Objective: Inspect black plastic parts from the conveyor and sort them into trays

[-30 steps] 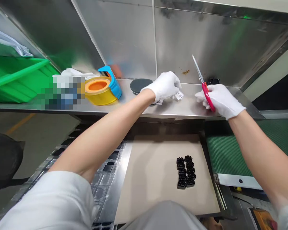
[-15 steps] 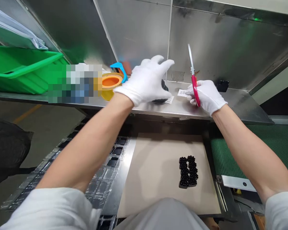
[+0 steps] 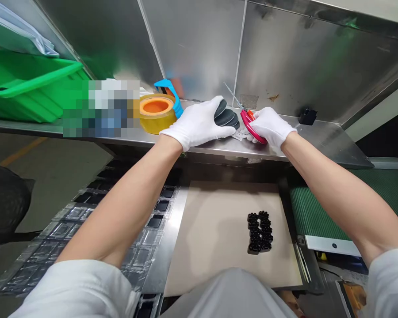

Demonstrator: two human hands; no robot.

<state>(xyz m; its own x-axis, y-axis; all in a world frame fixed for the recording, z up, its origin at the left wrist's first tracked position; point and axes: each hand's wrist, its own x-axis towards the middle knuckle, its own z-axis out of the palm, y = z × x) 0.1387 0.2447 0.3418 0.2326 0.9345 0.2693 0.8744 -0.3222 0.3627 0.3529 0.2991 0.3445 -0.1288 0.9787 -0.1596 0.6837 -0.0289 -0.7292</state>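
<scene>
My left fingers (image 3: 216,102) are clamping a stack of dark round pads (image 3: 226,117) over the steel shelf (image 3: 202,150); my right fingers (image 3: 260,120) are gripping red-handled scissors (image 3: 251,130). Printed white label (image 3: 239,134) showing between hands. Tape roll (image 3: 154,123) sitting farther left.

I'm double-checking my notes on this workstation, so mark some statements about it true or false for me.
1. The right hand holds red-handled scissors. True.
2. The tape roll is left of the left hand. True.
3. The left hand grips the tape roll. False: it holds dark round pads.
4. The black parts lie on the beige board. True.
5. The green bin stands on the floor. False: it is on the metal shelf.
</scene>
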